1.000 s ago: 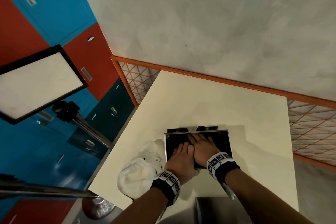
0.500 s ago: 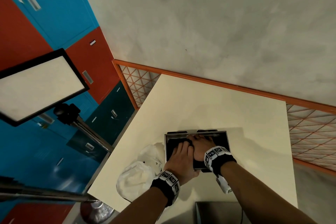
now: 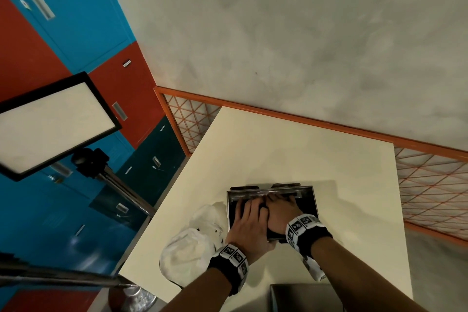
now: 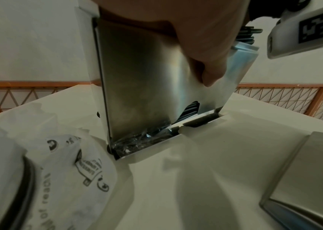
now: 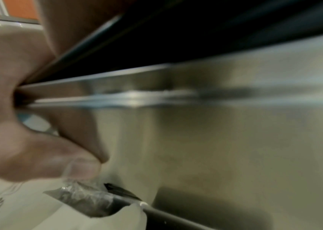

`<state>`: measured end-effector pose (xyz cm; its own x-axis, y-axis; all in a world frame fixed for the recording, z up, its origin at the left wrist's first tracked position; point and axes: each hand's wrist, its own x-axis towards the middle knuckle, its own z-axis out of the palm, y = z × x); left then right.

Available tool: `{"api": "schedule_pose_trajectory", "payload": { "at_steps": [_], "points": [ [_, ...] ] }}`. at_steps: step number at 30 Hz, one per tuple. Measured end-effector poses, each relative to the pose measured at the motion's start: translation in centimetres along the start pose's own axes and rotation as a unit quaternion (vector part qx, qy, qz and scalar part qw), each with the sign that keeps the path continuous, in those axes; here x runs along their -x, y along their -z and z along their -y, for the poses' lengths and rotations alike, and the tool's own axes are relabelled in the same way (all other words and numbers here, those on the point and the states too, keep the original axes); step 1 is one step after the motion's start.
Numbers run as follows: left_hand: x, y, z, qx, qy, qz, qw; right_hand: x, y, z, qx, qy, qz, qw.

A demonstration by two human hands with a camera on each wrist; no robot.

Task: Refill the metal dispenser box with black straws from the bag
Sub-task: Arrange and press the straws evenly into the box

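Note:
The open metal dispenser box (image 3: 310, 206) stands on the cream table (image 3: 291, 149), with black straws (image 3: 236, 206) inside. My left hand (image 3: 249, 223) sits over its near wall, fingers inside on the straws. In the left wrist view the thumb (image 4: 208, 65) hangs down the box's front face (image 4: 141, 77). My right hand (image 3: 281, 210) reaches in beside it and grips a bundle of black straws (image 5: 196, 31) at the box rim (image 5: 235, 140). Straw ends (image 4: 248, 33) and clear wrap (image 4: 243, 62) stick out above. More straws (image 4: 190, 110) show in the bottom tray.
A crumpled white plastic bag (image 3: 190, 243) lies left of the box, touching it. The loose metal lid (image 3: 304, 296) lies at the table's near edge. A light panel (image 3: 50, 121) on a stand is at the left, an orange mesh railing (image 3: 430, 185) behind the table.
Both hands went from lying flat on the straws to curled, and have shifted toward the box's back wall. A glint of clear wrap now shows there.

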<state>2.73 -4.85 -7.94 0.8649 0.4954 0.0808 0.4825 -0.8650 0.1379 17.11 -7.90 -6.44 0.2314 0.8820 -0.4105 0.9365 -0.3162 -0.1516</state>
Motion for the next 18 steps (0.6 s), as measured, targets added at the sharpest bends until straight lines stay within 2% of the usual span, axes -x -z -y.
{"api": "schedule_pose_trajectory", "payload": {
  "at_steps": [5,9,16,18],
  "points": [
    [0.2,-0.5,-0.2,0.019,0.002,-0.003,1.000,0.2,-0.1,-0.4,-0.041,0.014,0.001,0.999],
    [-0.5,-0.5,0.3,0.018,0.028,0.051,0.998,0.2,0.7,-1.3,-0.108,0.039,0.000,0.993],
    [-4.1,0.5,2.0,0.022,0.032,0.132,0.990,1.8,0.7,-2.8,-0.019,0.047,-0.124,0.991],
    [-4.4,0.8,2.2,0.034,0.009,0.127,0.991,2.5,0.6,-3.0,-0.026,0.058,-0.155,0.986]
  ]
}}
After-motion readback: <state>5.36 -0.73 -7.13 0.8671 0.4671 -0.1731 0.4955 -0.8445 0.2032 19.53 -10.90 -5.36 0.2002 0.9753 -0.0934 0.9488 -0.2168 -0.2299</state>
